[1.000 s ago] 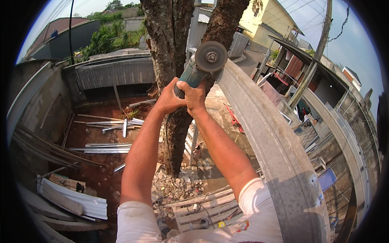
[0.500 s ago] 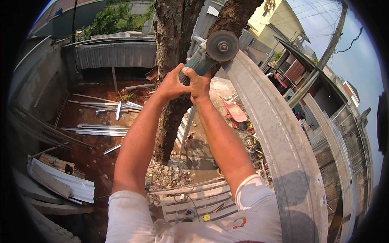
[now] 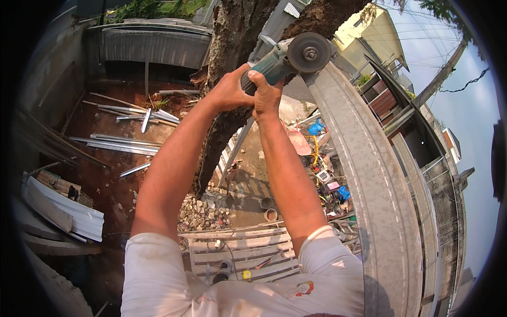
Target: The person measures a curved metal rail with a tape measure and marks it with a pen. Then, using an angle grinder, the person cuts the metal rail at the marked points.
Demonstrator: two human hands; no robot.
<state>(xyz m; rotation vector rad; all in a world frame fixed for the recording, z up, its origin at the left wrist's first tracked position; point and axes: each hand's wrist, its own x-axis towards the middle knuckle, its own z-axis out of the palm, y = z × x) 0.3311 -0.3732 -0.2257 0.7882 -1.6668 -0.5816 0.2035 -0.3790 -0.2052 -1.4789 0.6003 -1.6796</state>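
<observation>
Both arms stretch up and forward around an angle grinder (image 3: 269,67) with a teal and dark body. My left hand (image 3: 230,91) is closed about its rear part. Just beside it, my right hand (image 3: 268,97) grips the body from the right side, thumb over the top. The round dark cutting disc (image 3: 302,48) faces me at the far end of a long grey beam (image 3: 377,195). Whether the disc touches the beam I cannot tell. Behind the grinder rises a rough tree trunk (image 3: 231,45), partly hidden by my hands and left forearm.
Far below are a slatted wooden platform (image 3: 245,244) with a yellow tape measure (image 3: 246,274), rubble (image 3: 203,214), metal strips (image 3: 119,143) and a pink wheelbarrow (image 3: 299,142). Corrugated sheets (image 3: 68,203) lie at left. The beam runs along my right side, beside a wall (image 3: 441,201).
The whole view has shifted, so the grinder, trunk and beam end appear farther right. My two-handed grip is the same, and the disc stays by the beam's far end.
</observation>
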